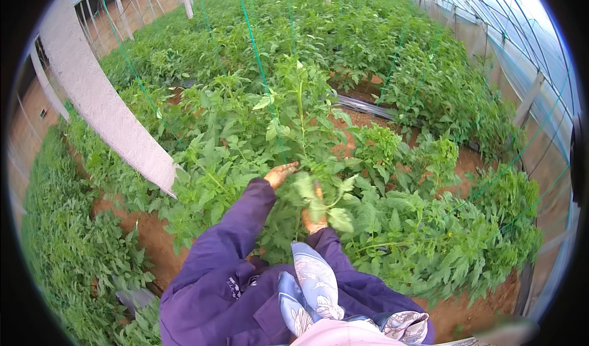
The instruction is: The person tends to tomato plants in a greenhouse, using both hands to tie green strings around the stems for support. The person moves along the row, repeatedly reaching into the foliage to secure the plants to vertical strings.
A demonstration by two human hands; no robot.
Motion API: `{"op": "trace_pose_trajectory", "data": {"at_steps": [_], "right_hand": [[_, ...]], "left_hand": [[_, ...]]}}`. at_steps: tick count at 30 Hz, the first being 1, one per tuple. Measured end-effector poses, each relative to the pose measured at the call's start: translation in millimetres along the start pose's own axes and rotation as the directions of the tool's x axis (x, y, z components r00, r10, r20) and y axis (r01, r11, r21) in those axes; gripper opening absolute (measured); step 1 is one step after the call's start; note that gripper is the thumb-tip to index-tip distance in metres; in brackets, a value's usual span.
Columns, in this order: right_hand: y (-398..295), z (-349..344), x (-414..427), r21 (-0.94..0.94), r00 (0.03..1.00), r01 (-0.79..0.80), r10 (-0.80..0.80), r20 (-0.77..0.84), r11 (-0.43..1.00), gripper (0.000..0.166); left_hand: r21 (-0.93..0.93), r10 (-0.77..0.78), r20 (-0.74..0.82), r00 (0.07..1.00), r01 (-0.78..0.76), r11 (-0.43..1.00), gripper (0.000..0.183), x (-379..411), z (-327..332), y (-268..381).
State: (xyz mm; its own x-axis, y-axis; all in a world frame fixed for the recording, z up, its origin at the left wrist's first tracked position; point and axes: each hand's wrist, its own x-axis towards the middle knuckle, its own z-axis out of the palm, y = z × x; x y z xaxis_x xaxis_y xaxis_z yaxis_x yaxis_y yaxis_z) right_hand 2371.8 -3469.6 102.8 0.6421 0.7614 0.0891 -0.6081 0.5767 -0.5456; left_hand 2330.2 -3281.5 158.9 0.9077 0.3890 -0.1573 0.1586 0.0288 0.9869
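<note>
In the head view, my left hand (280, 175) reaches into a leafy tomato plant (301, 111), its fingertips close to a green twine (257, 53) hanging from above. I cannot tell whether the fingers grip the twine or a stem. Lower and to the right, my right hand (314, 220) is among the same foliage, partly covered by a blurred tomato shoot (338, 208). What that hand holds is hidden by the leaves. Both hands show soil-like stains, and their purple sleeves come up from below.
A pale post (110, 102) slants down at the left, near my left arm. Other green twines (126, 60) hang among the tomato rows. Black plastic mulch film (366, 105) lies between rows on brown soil (154, 231). The greenhouse's plastic side wall (529, 69) curves along the right.
</note>
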Motion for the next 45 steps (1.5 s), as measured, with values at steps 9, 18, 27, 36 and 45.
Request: {"op": "trace_pose_trajectory", "data": {"at_steps": [9, 18, 27, 36, 45], "right_hand": [[-41.4, -40.0, -56.0, 0.648, 0.990, 0.099, -0.006, -0.144, 0.756, 0.047], [-56.2, -20.7, -120.3, 0.094, 0.833, 0.256, -0.171, -0.525, 0.962, 0.057], [19.8, 131.5, -165.5, -0.904, 0.780, -0.428, 0.505, -0.370, -0.001, 0.035], [83.1, 335.3, 40.9, -0.938, 0.924, 0.319, 0.174, 0.340, 0.138, 0.051], [152.7, 349.0, 126.0, -0.955, 0.815, 0.259, 0.497, 0.298, 0.148, 0.040]], "left_hand": [[0.315, -0.164, 0.149, 0.975, 0.111, 0.942, 0.049, -199.7, -28.3, -23.3], [-0.126, -0.201, -0.198, 0.960, 0.178, 0.976, 0.044, -365.2, -147.4, -10.2], [-0.215, -0.073, -0.591, 0.803, -0.069, 0.974, 0.038, -442.6, -257.4, -29.4], [0.097, 0.222, -0.371, 0.902, -0.200, 0.975, 0.039, -294.8, -277.3, 18.6], [0.552, 0.122, 0.173, 0.977, -0.199, 0.810, 0.053, -251.3, -153.0, -50.2]]}}
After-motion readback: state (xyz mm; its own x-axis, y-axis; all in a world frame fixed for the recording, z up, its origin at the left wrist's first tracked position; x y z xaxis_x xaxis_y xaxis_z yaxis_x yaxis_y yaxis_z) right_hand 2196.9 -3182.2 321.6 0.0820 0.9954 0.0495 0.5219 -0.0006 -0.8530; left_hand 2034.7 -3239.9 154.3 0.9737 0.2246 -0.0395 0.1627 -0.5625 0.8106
